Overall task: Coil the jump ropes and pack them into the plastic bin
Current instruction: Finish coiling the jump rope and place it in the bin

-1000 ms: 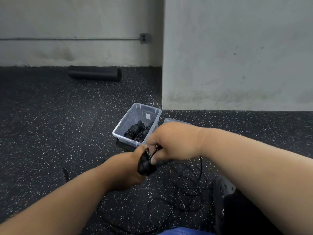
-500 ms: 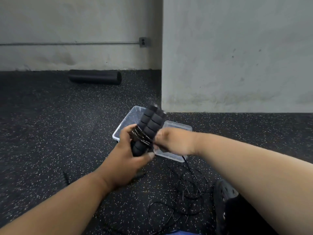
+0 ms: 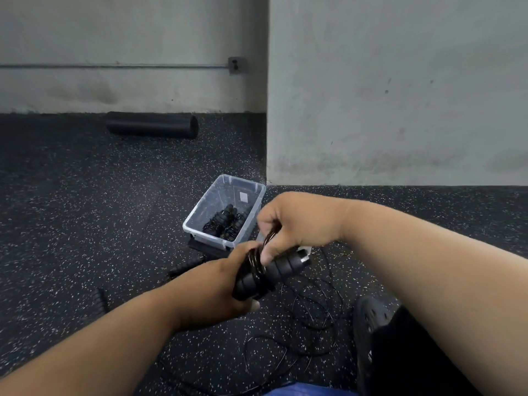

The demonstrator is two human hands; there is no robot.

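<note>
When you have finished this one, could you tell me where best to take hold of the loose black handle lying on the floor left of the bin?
Probably around the ribbed middle of the loose handle, coming from above: it lies flat on the floor, its length exposed, pointing toward the bin.

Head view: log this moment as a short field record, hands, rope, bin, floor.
left hand: grips the black handles
right hand: pinches the cable at the wraps around the handles
plastic bin: on the floor, open, holds coiled ropes
loose cable: tangled on the floor below the hands
foam roller: by the far wall
</note>
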